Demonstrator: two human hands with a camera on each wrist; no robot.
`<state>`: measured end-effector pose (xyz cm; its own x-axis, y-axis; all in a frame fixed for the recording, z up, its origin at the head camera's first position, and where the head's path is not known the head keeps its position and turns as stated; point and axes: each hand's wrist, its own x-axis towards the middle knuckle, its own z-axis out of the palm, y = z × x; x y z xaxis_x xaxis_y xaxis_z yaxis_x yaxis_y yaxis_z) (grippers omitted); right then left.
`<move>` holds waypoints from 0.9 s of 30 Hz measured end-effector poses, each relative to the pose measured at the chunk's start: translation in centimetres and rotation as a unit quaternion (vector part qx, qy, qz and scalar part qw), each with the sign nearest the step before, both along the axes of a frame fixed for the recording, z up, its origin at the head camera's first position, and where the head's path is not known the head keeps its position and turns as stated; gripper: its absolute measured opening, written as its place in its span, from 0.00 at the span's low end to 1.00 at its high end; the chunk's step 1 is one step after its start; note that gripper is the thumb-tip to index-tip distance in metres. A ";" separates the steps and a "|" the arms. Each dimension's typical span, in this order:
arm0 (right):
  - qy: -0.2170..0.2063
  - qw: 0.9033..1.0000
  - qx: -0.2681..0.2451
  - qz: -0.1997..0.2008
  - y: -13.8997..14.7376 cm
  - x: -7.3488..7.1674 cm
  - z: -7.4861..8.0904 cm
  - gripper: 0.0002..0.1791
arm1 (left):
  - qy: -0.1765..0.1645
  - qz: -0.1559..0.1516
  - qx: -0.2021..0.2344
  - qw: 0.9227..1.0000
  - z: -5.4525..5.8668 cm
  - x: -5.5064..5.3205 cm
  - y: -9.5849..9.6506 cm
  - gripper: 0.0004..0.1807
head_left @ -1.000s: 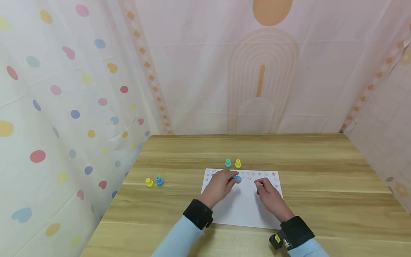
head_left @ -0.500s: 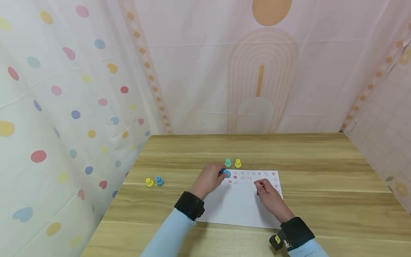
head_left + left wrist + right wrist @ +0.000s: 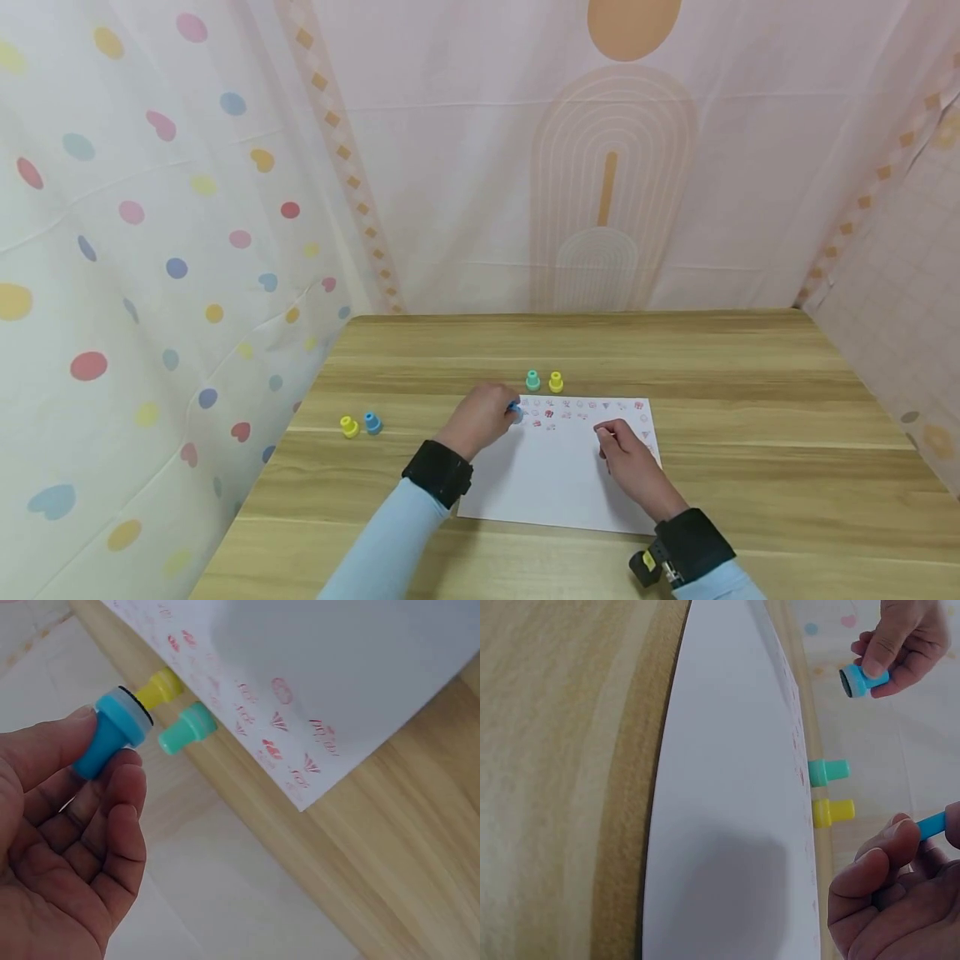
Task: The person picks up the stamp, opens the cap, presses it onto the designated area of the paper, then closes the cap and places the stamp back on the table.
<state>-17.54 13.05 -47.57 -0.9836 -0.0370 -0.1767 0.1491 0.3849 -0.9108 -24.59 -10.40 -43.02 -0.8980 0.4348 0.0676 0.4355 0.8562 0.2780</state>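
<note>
My left hand point(image 3: 477, 419) pinches a blue toy stamp point(image 3: 106, 742) between thumb and fingers, just above the far left corner of a white sheet of paper point(image 3: 555, 487). Its dark-rimmed stamping end points away from the fingers. Over the right part of the sheet, my right hand point(image 3: 636, 467) has its thumb and fingers together. A small blue piece point(image 3: 931, 826) shows between them in the right wrist view; most of it is hidden, so its kind is unclear. Small red prints point(image 3: 280, 691) run in rows along the paper's far edge and partly down its right side.
Behind the paper a green stamp point(image 3: 532, 381) and a yellow stamp point(image 3: 556, 382) stand side by side. Farther left on the wooden table point(image 3: 720, 358) are another yellow stamp point(image 3: 348, 427) and a blue stamp point(image 3: 372, 423). A patterned curtain point(image 3: 450, 167) hangs behind.
My left hand has moved left with the blue stamp, from over the printed rows to the paper's far left corner, uncovering prints. My right hand has stayed almost still.
</note>
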 end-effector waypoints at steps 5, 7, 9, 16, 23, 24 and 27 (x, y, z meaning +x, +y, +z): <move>-0.002 1.000 -0.001 0.002 0.0 0.1 0.1 0.19 | -0.001 0.003 -0.035 0.999 -0.4 0.1 0.0 0.06; -0.004 1.000 0.000 0.002 0.1 0.2 0.1 0.19 | -0.004 0.005 -0.050 0.999 -0.7 0.0 0.0 0.07; -0.006 1.000 0.001 0.003 0.1 0.2 0.2 0.20 | -0.005 0.005 -0.067 0.998 -0.9 0.0 0.0 0.08; -0.006 1.000 0.001 0.003 0.1 0.3 0.2 0.20 | 0.000 -0.007 -0.092 0.996 -1.9 -0.2 -0.1 0.07; -0.006 1.000 0.000 0.004 0.2 0.3 0.2 0.20 | -0.010 -0.003 -0.106 0.994 -2.4 -0.5 -0.1 0.07; -0.006 1.000 0.000 0.004 0.2 0.3 0.2 0.20 | -0.012 -0.002 -0.108 0.994 -2.5 -0.5 -0.1 0.07; -0.005 1.000 0.000 0.003 0.2 0.3 0.1 0.20 | -0.016 -0.002 -0.110 0.994 -2.7 -0.6 -0.1 0.07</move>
